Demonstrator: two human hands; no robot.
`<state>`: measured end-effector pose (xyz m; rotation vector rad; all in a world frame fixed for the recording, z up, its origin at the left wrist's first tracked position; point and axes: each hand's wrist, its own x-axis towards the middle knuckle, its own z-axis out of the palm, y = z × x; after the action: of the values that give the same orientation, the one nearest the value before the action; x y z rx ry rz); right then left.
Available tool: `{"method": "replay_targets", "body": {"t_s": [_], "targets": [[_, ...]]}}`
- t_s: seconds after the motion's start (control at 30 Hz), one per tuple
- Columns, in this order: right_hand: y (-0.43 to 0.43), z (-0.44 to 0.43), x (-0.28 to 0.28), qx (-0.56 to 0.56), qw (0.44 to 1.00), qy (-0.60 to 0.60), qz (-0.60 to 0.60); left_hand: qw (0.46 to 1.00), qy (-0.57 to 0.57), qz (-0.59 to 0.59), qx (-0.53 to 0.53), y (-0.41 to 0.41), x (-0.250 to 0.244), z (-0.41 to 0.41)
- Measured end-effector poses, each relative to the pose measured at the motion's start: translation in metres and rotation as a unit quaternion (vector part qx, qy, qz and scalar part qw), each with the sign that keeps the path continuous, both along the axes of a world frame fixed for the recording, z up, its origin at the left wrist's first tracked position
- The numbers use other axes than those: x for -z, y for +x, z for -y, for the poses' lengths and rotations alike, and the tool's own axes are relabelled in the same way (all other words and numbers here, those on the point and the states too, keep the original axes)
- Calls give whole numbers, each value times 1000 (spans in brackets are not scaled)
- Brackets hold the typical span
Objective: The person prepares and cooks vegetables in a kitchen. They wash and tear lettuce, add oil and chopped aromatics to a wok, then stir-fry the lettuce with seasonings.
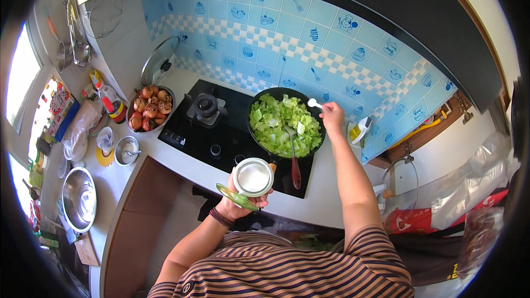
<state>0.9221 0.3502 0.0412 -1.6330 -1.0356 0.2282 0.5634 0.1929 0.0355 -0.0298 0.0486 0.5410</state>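
Observation:
My left hand [242, 203] holds a round jar [253, 177] of white granules in front of the hob. Its green-rimmed lid [236, 197] hangs flipped back over my fingers. In my right hand [332, 116] is a small white spoon [314, 103], held over the right rim of a dark wok [285, 92]. Whether the spoon's bowl carries anything is hard to make out. Chopped green leaves [277, 128] fill the wok. A spatula with a red handle [295, 174] rests in the leaves, its handle sticking out over the front rim.
The wok sits on the right of a black glass hob [227, 140]; the left burner [205, 105] is bare. Onions in a steel bowl [150, 108] stand left of it. A glass lid [161, 61] leans behind. A small steel bowl [127, 151] and an oil bottle [359, 130] are nearby.

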Motion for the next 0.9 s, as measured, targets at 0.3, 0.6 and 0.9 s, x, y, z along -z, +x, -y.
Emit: {"method": "replay_targets", "body": {"t_s": [0.3, 0.6, 0.9], "targets": [[-61, -7, -13, -161, 983, -86, 40, 1000, 6, -2, -31, -25, 5, 10], [-78, 22, -2, -189, 975, -117, 13, 998, 19, 1, -61, -34, 5, 13], [-17, -25, 0, -51, 956, 19, 290, 1000, 1, -9, -28, -37, 8, 13]]}}
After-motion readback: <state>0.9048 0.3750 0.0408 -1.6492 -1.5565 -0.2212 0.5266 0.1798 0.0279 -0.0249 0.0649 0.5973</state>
